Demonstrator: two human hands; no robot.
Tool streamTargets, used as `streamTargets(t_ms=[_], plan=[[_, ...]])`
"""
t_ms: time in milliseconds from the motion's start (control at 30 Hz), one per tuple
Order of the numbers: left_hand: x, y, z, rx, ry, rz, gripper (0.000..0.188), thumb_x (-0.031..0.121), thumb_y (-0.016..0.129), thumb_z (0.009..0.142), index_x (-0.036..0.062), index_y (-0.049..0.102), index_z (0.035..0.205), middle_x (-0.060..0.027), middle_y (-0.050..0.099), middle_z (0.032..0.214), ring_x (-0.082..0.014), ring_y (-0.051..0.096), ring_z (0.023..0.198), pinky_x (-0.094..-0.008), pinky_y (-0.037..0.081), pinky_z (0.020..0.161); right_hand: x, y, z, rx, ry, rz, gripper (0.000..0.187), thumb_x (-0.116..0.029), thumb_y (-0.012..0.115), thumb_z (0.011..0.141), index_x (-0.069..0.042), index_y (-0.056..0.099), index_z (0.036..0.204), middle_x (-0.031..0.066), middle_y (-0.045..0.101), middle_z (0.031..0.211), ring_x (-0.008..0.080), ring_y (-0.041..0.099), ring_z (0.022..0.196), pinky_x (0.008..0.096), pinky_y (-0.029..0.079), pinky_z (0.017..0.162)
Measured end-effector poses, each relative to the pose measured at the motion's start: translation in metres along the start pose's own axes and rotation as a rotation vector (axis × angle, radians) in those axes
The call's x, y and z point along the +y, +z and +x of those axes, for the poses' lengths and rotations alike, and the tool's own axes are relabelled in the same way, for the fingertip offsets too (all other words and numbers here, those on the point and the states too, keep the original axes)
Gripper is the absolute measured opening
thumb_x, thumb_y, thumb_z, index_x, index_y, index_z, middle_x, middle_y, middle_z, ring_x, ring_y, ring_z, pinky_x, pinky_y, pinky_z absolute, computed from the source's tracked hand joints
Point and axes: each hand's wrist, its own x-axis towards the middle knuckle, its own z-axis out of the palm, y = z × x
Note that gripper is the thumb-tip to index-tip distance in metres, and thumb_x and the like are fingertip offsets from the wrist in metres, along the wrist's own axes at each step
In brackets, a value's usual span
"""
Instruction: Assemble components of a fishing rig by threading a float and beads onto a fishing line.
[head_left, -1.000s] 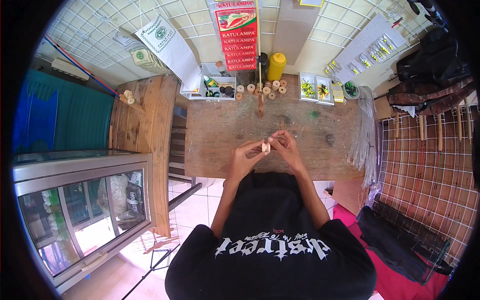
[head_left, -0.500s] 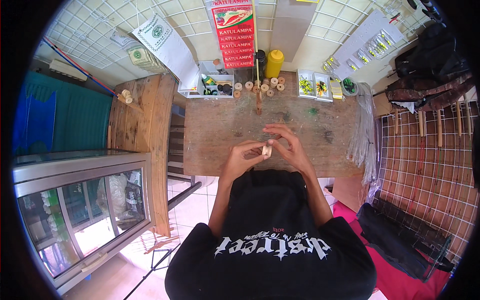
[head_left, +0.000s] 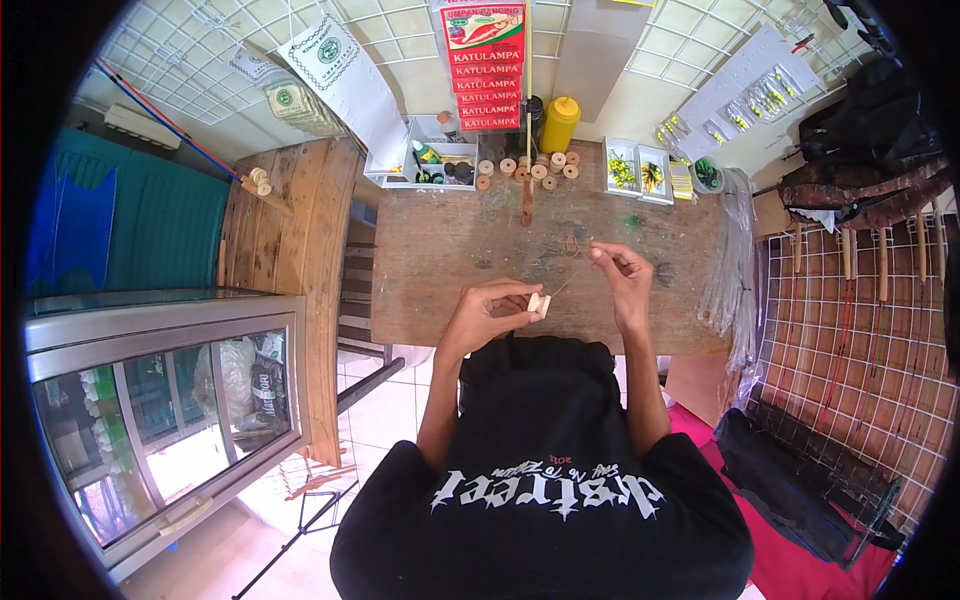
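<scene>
My left hand (head_left: 487,314) pinches a small pale wooden spool (head_left: 540,306) between thumb and fingers, just above the near part of the wooden table (head_left: 440,250). From the spool a thin line (head_left: 570,280) runs up and to the right. Its other end is in the pinched fingertips of my right hand (head_left: 624,278), which is raised a little farther from me. A small curled loop of line (head_left: 572,244) shows beside those fingertips; whether it touches the tabletop I cannot tell.
Several wooden spools (head_left: 541,172) stand at the table's back, near a yellow squeeze bottle (head_left: 562,124). White trays (head_left: 433,187) of small goods flank them. Clear plastic sleeves (head_left: 733,270) hang over the right edge. A glass-fronted cabinet (head_left: 296,370) is at left.
My right hand has moved right and away from the spool, drawing the thin line out between them. My left hand still holds the spool in nearly the same place.
</scene>
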Motion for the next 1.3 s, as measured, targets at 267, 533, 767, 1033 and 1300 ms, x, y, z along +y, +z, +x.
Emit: streamTargets(t_ms=[267, 533, 767, 1033, 1300], plan=[[0.009, -0.005, -0.001, -0.099, -0.034, 0.082, 0.037, 0.002, 0.076, 0.077, -0.0009, 0.067, 0.113, -0.0110, 0.066, 0.107, -0.0164, 0.065, 0.091, -0.0270, 0.053, 0.081, 0.001, -0.011, -0.001, 0.128, -0.024, -0.018, 0.016, -0.007, 0.071, 0.084, -0.001, 0.072, 0.099, 0.0060, 0.071, 0.092, 0.0089, 0.062, 0.080, 0.0239, 0.049, 0.072], [0.018, -0.007, -0.001, -0.170, -0.064, 0.174, 0.037, 0.006, 0.079, 0.074, 0.0028, 0.070, 0.110, -0.0097, 0.068, 0.105, -0.0159, 0.065, 0.090, -0.0272, 0.053, 0.080, 0.000, -0.015, 0.004, 0.135, -0.050, -0.132, 0.017, -0.007, 0.071, 0.084, 0.001, 0.071, 0.099, 0.0061, 0.071, 0.090, 0.0088, 0.063, 0.079, 0.0230, 0.047, 0.069], [0.025, -0.012, -0.004, -0.234, 0.025, 0.152, 0.035, 0.001, 0.076, 0.075, 0.0052, 0.071, 0.109, -0.0090, 0.067, 0.109, -0.0153, 0.063, 0.092, -0.0272, 0.053, 0.078, -0.003, -0.013, 0.005, 0.149, -0.083, -0.149, 0.015, -0.007, 0.071, 0.084, -0.002, 0.072, 0.099, 0.0039, 0.071, 0.087, 0.0057, 0.059, 0.075, 0.0207, 0.045, 0.066], [0.013, -0.005, -0.002, -0.170, 0.235, -0.243, 0.038, -0.005, 0.075, 0.073, 0.0008, 0.067, 0.109, -0.0167, 0.064, 0.116, -0.0207, 0.064, 0.102, -0.0308, 0.055, 0.082, 0.017, 0.002, -0.006, -0.042, -0.046, -0.222, 0.025, -0.005, 0.074, 0.081, -0.003, 0.069, 0.105, 0.0010, 0.068, 0.074, 0.0045, 0.057, 0.067, 0.0211, 0.044, 0.063], [0.004, 0.006, 0.007, 0.353, 0.179, -0.587, 0.032, -0.004, 0.067, 0.084, -0.0026, 0.058, 0.115, -0.0128, 0.067, 0.103, -0.0138, 0.062, 0.084, -0.0263, 0.049, 0.070, 0.005, 0.017, -0.023, -0.470, 0.172, -0.374, 0.056, -0.001, 0.075, 0.077, -0.008, 0.050, 0.126, -0.0009, 0.063, 0.069, 0.0050, 0.056, 0.066, 0.0222, 0.044, 0.065]])
